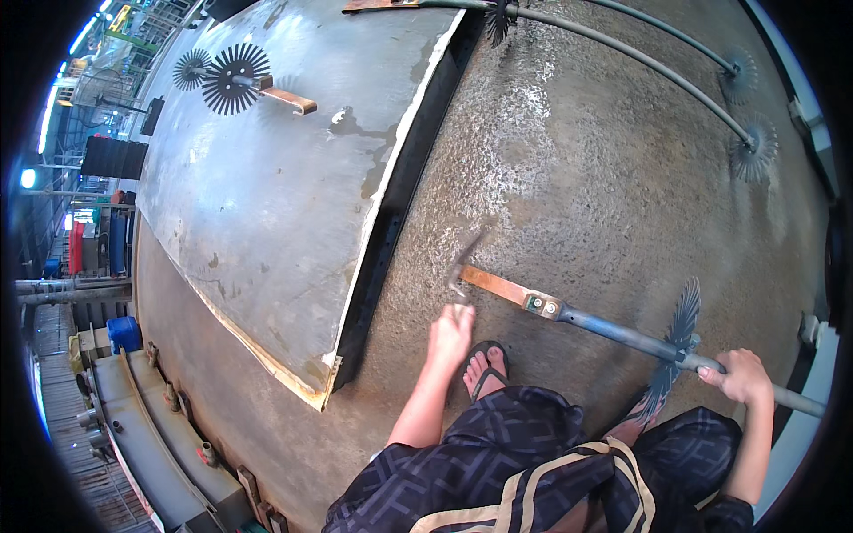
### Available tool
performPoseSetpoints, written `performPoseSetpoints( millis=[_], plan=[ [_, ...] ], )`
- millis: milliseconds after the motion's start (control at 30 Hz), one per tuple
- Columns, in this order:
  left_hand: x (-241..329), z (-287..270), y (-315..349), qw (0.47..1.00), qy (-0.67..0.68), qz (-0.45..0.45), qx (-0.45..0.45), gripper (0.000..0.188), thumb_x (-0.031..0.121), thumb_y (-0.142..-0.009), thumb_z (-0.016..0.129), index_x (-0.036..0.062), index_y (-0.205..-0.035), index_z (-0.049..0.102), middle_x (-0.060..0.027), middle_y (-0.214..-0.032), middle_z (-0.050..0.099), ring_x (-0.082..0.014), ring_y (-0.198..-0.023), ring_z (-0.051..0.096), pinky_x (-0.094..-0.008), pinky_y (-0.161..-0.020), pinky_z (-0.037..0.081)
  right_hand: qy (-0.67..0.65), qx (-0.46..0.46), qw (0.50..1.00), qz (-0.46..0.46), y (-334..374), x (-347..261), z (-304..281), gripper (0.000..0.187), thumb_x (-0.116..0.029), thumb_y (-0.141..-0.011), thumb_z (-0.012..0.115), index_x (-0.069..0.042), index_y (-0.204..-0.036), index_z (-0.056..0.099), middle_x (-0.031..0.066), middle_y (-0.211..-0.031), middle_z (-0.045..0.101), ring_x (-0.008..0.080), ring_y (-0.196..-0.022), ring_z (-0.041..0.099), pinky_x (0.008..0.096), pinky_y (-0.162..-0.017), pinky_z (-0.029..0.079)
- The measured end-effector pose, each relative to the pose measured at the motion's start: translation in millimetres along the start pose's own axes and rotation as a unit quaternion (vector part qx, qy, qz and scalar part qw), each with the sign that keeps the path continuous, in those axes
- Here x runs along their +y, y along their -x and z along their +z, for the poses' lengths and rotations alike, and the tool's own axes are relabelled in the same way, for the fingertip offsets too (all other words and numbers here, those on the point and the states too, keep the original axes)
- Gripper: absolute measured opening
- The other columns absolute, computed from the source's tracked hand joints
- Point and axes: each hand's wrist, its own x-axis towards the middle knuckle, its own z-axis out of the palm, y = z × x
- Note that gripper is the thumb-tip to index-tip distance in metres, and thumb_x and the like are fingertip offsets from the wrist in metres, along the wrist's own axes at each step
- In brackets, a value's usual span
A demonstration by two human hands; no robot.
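My right hand (739, 377) is wrapped around a grey-blue metal pipe (613, 330) that lies across in front of me. A fanned dark metal disc (680, 338) sits on the pipe beside that hand. Bolted to the pipe's left end is a flat copper-coloured bar (496, 286). My left hand (451, 336) is closed in a fist just below the bar's tip, on a hammer-like tool (464, 258). Its thin, dark, curved head is at the bar's end; whether they touch I cannot tell. Most of its handle is hidden by the hand.
A large grey metal-topped platform (258, 204) with a pale edge stands to the left. On it lies another pipe piece with finned discs (235, 80) and a bent copper bar. Long finned pipes (640, 58) lie at the far right on wet, rough concrete (533, 178). Machinery (160, 444) stands lower left.
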Motion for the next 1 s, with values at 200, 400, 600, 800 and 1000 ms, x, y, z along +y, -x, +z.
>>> performPoseSetpoints(
  millis=[200,400,600,800,1000],
  plan=[
    [-2,-5,-7,0.997,0.058,-0.034,-0.026,0.055,0.049,-0.089,0.048,0.0031,-0.119,0.053,-0.0311,-0.104,0.061,-0.0448,-0.105,0.057,-0.0483,-0.090,0.045,-0.002,0.008,1.000,0.002,2,2,0,0.057,-0.060,-0.074,0.059,-0.004,-0.079,0.069,0.0219,-0.068,0.060,0.0399,-0.077,0.062,0.0473,-0.074,0.047],
    [-1,-6,-6,0.999,0.025,-0.020,-0.010,0.050,0.044,-0.091,0.050,-0.0008,-0.114,0.054,-0.0300,-0.102,0.062,-0.0433,-0.103,0.059,-0.0482,-0.087,0.046,0.003,0.020,1.000,0.000,2,4,4,0.056,-0.059,-0.074,0.060,-0.004,-0.077,0.069,0.0213,-0.067,0.060,0.0390,-0.077,0.062,0.0468,-0.074,0.047],
    [4,0,8,1.000,0.021,0.003,-0.020,0.048,0.040,-0.090,0.053,-0.0028,-0.112,0.056,-0.0288,-0.103,0.062,-0.0393,-0.105,0.059,-0.0435,-0.088,0.046,-0.004,0.015,1.000,0.000,3,0,2,0.057,-0.060,-0.074,0.059,-0.004,-0.077,0.069,0.0202,-0.067,0.061,0.0379,-0.077,0.063,0.0466,-0.074,0.047],
    [16,-3,14,0.999,-0.007,0.033,-0.033,0.048,0.042,-0.090,0.051,0.0016,-0.115,0.055,-0.0305,-0.100,0.062,-0.0425,-0.106,0.057,-0.0475,-0.090,0.045,-0.004,0.032,0.999,-0.006,8,2,4,0.060,-0.063,-0.073,0.058,-0.004,-0.078,0.069,0.0201,-0.067,0.061,0.0384,-0.076,0.062,0.0471,-0.073,0.047],
    [-19,-5,-6,1.000,-0.017,0.004,0.012,0.052,0.046,-0.091,0.050,-0.0030,-0.109,0.053,-0.0258,-0.086,0.065,-0.0335,-0.070,0.067,-0.0414,-0.064,0.052,-0.003,0.028,0.999,-0.016,7,7,4,0.056,-0.059,-0.072,0.062,-0.004,-0.081,0.069,0.0204,-0.067,0.061,0.0384,-0.075,0.062,0.0467,-0.073,0.047]
  ],
)
